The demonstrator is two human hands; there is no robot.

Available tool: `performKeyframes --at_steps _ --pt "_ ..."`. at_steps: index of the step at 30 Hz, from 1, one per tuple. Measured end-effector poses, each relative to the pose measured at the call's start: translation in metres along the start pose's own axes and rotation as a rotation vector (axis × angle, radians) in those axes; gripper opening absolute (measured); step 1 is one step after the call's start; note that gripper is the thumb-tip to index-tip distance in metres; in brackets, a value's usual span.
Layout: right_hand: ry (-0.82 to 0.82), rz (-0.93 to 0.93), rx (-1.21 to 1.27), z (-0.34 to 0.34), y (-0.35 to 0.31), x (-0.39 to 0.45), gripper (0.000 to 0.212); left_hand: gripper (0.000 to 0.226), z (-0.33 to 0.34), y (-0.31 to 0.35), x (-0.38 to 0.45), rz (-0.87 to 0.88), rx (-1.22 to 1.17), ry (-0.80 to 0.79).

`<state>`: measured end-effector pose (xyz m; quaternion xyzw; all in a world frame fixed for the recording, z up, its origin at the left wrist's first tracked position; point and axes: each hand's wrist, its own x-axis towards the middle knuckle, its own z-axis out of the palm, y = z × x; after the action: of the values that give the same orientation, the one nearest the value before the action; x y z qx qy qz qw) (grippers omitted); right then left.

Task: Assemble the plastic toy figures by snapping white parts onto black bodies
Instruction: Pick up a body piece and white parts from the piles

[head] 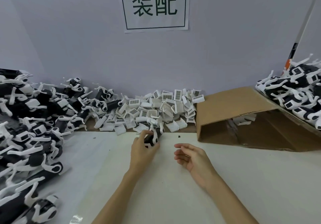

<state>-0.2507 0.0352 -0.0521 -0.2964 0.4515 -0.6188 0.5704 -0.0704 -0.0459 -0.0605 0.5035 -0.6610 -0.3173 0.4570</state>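
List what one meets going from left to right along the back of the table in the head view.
Pile of black-and-white toy figures → heap of small white parts → tipped cardboard box → second pile of toy figures on top of the box.

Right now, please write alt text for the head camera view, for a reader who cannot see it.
The left hand grips a black-and-white toy figure over a white table; the right hand hovers open. White parts lie behind, figures left, a cardboard box right.
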Motion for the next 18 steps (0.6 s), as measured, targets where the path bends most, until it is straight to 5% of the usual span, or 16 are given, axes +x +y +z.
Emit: performKeyframes --at_steps 7,12,18 --pt "0.061 -0.026 0.15 0.004 0.002 0.001 0.033 0.032 -0.029 0.01 -0.016 -0.128 -0.601 -0.262" --pt "-0.083 -0.095 0.033 0.001 -0.006 -0.007 0.049 0.047 -0.03 0.016 -0.015 -0.099 -0.65 -0.407" --pt "0.032 -0.107 0.03 0.0 -0.007 -0.009 0.034 0.046 -0.028 0.021 -0.021 -0.103 -0.594 -0.393"
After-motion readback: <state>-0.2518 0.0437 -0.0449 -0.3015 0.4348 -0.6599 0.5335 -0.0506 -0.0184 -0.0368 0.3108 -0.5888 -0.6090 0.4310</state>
